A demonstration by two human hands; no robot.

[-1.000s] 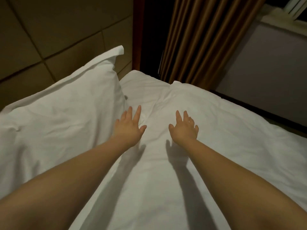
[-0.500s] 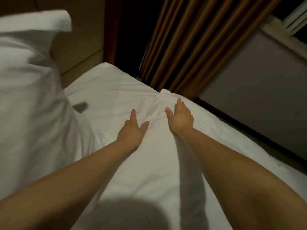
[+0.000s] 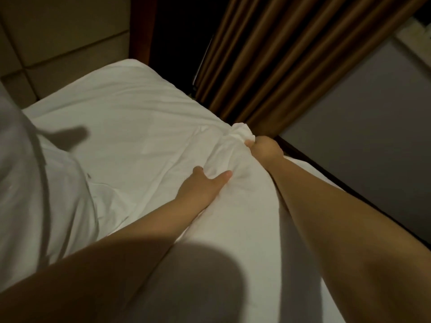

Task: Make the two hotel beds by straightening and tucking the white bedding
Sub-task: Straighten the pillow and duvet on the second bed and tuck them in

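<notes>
the largest part of the view is taken up by the white bedding (image 3: pixel 130 117), which is spread over the bed from the lower edge up to the far corner. its surface is seen to be creased, and it is crossed by dark shadows near the bottom and at the left. a white pillow (image 3: pixel 35 194) is seen at the left edge, blurred, lying on the bedding. behind the far side of the bed a brown pleated curtain (image 3: pixel 268 66) is hung, and a grey wall (image 3: pixel 361 148) is seen to its right. a padded panel wall (image 3: pixel 58 38) is seen at the upper left, behind the head of the bed.

both bare forearms are stretched forward over the bedding. the right hand (image 3: pixel 264 151) is placed at the far edge of the bed, just beside the foot of the curtain; its fingers are curled round a bunched, crumpled corner of the bedding, which is gripped and raised a little. the left hand (image 3: pixel 200 187) is placed nearer, below and left of the right hand; a raised fold of the bedding is pinched between its outstretched thumb and its fingers, whose tips are buried in the cloth. the cloth between the two hands is gathered into ridges.
</notes>
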